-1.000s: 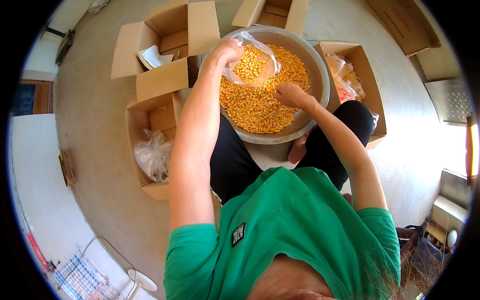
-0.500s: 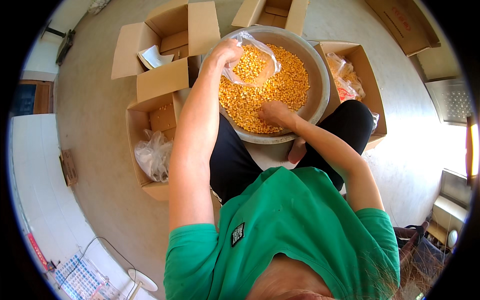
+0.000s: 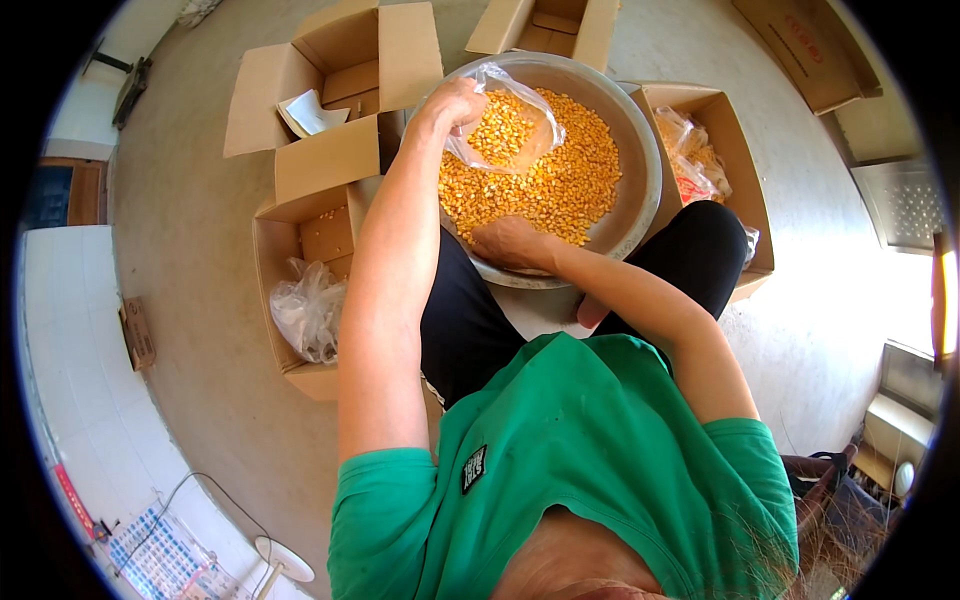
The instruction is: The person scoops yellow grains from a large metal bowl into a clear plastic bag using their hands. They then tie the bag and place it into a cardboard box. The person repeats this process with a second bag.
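Observation:
A wide metal basin of yellow corn kernels stands between my knees. Pinched at its rim, a clear plastic bag hangs from my left hand, its mouth spread over the corn. Kernels show inside and through the bag, which rests on the heap. Down at the near left part of the basin, my right hand presses into the kernels close to the rim. Its fingertips are hidden, so I cannot see how far they are curled or what they hold.
Open cardboard boxes surround the basin: one with papers at far left, one with plastic bags at near left, one with filled bags at right, another box behind. A flattened carton lies at far right.
My right hand has moved left through the corn, from the near middle of the basin toward its near left side. My left hand keeps the bag in nearly the same place.

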Motion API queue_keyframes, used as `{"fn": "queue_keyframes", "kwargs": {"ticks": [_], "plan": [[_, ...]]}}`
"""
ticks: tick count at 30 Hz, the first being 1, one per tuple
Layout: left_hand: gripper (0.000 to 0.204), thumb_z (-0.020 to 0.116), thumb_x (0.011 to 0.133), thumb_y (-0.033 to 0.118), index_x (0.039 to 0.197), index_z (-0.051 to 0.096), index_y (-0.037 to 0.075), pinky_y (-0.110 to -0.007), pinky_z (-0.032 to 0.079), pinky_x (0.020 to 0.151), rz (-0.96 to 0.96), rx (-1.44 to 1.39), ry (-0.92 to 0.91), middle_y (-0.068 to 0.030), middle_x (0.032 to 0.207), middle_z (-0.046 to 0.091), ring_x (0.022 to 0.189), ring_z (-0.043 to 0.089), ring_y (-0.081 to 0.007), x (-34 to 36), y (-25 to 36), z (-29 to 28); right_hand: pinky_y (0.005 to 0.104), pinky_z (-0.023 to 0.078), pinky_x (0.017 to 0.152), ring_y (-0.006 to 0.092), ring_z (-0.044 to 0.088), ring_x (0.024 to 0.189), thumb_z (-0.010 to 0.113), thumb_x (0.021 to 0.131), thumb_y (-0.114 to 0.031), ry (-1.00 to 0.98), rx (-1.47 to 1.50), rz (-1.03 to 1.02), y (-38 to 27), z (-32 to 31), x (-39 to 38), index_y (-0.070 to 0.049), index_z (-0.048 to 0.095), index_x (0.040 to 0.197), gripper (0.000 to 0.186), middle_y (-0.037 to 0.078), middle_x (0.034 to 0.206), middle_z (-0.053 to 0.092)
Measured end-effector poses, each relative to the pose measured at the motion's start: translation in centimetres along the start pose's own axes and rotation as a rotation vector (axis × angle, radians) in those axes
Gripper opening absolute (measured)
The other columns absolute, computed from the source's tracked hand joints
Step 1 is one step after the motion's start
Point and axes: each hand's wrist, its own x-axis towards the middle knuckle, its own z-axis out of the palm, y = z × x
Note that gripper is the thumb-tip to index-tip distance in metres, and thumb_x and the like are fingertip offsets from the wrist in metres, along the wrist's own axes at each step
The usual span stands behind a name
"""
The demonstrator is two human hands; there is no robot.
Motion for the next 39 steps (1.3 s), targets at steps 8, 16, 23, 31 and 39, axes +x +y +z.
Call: {"fn": "queue_keyframes", "kwargs": {"ticks": [8,16,23,31,39], "plan": [[0.031,0.049,0.09,0.026,0.104,0.057,-0.001,-0.037,0.049,0.053,0.017,0.046,-0.006,-0.0119,0.081,0.062,0.053,0.058,-0.0219,0.1,-0.1,0.0,0.047,0.052,0.071,0.0385,0.067,0.078,0.052,0.085,-0.029,-0.074,0.071,0.066,2.3,-0.7,-4.5,0.0,0.069,0.082,0.034,0.024,0.081,0.067],[0.039,0.046,0.087,0.018,0.116,0.058,-0.005,-0.038,0.053,0.057,0.019,0.05,-0.033,-0.0207,0.098,0.067,0.061,0.065,-0.0269,-0.6,0.5,-0.5,0.0473,0.052,0.079,0.0387,0.066,0.088,0.054,0.083,-0.03,-0.123,0.045,0.38,5.8,-1.7,-6.7,0.0,0.07,0.093,0.035,0.024,0.093,0.068],[0.035,0.048,0.092,0.026,0.112,0.055,-0.002,-0.039,0.049,0.057,0.014,0.016,-0.005,-0.0153,0.084,0.064,0.053,0.06,-0.0229,-0.3,0.3,0.2,0.0368,0.047,0.052,0.0246,0.06,0.06,0.054,0.089,-0.036,0.04,0.696,0.331,6.7,-1.1,-6.2,-0.004,0.066,0.086,0.034,0.012,0.075,0.064],[0.035,0.047,0.092,0.027,0.11,0.054,-0.002,-0.039,0.049,0.056,0.019,0.046,0.0,-0.0148,0.084,0.064,0.052,0.059,-0.0224,-0.2,0.1,0.1,0.0198,0.031,0.036,0.0068,0.047,0.048,0.053,0.093,-0.036,-0.128,1.431,0.487,5.3,-3.8,-6.2,-0.011,0.057,0.085,0.026,0.001,0.065,0.055],[0.034,0.047,0.091,0.026,0.107,0.055,-0.002,-0.038,0.049,0.055,0.025,0.051,0.006,-0.0139,0.082,0.063,0.051,0.059,-0.0226,-0.2,0.4,0.1,0.019,0.028,0.036,0.0064,0.045,0.048,0.053,0.093,-0.026,-0.004,1.579,0.294,4.6,-4.4,-4.5,-0.01,0.057,0.085,0.019,0.001,0.068,0.056]]}}
